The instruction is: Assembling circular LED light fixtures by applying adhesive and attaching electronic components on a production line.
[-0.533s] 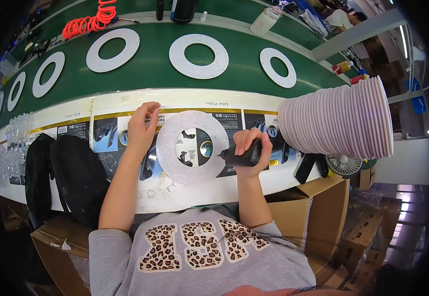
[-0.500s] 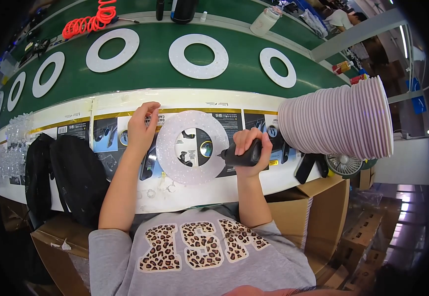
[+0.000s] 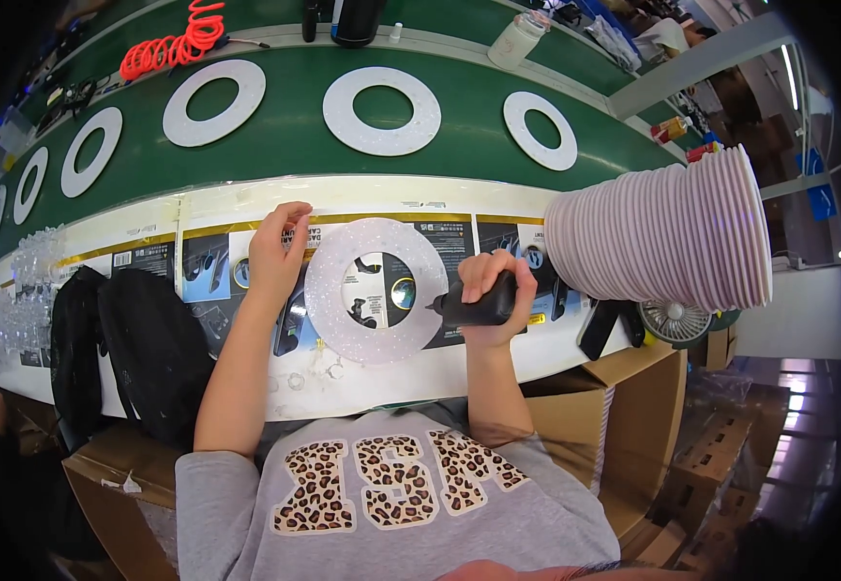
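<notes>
Since the earlier frame almost nothing has shifted: both hands sit in the same places on the near workbench, and the ring plate has not visibly moved.

Nearest, the right hand (image 3: 494, 286) is curled fully closed around a black powered screwdriver (image 3: 474, 309), its tip laid sideways against the right rim of the white ring-shaped plate (image 3: 374, 290). This grip appears to keep the tool steady at the rim. The left hand (image 3: 276, 254) rests with loosely curled, open fingers on the plate's left rim, grasping nothing, apparently pinning the plate flat against the push of the tool. The plate lies on the near bench, between the two hands, over printed paper sheets.

To the left lie two black pouches (image 3: 120, 353). To the right, a stack of pale pink rings (image 3: 662, 237) lies on its side within reach.

Farther off, the green conveyor belt (image 3: 295, 136) carries more white rings (image 3: 382, 110) spaced in a row. A coiled red hose (image 3: 169, 46) lies at the far edge.
</notes>
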`<state>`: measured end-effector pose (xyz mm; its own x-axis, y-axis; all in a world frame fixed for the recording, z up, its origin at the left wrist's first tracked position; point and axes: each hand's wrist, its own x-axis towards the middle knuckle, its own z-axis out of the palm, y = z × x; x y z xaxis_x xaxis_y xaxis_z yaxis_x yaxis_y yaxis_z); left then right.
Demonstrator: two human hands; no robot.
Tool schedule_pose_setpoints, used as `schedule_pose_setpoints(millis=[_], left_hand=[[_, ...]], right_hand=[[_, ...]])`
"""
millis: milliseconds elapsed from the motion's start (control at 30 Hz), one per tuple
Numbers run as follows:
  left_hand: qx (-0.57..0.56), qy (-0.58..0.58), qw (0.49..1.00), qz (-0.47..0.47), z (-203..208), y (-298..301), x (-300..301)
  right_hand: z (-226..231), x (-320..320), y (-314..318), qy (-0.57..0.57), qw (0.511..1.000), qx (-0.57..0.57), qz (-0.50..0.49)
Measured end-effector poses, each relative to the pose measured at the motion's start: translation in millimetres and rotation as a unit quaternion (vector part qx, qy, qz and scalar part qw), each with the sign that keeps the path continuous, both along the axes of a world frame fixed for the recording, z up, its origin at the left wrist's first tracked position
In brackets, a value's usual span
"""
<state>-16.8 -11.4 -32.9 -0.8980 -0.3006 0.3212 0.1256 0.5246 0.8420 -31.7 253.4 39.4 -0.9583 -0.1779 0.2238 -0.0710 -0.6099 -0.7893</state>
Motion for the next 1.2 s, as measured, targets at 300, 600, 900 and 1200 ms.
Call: schedule_pose_setpoints(millis=[300,600,900,1200], left_hand=[[0.006,-0.012,1.000,0.003,-1,0,0],[0.002,0.001,1.000,0.001,-1,0,-1],[0.014,-0.010,1.000,-0.002,-1,-1,0],[0.002,-0.008,1.000,-0.002,0,-1,-1]], right_hand=[[7,-6,20,0.005,0.999,-0.015,-0.033],[2,-8,20,0.013,0.999,0.020,-0.036],[-4,-9,21,0.004,1.000,0.017,-0.022],[-5,-9,22,0.005,0.999,0.024,-0.028]])
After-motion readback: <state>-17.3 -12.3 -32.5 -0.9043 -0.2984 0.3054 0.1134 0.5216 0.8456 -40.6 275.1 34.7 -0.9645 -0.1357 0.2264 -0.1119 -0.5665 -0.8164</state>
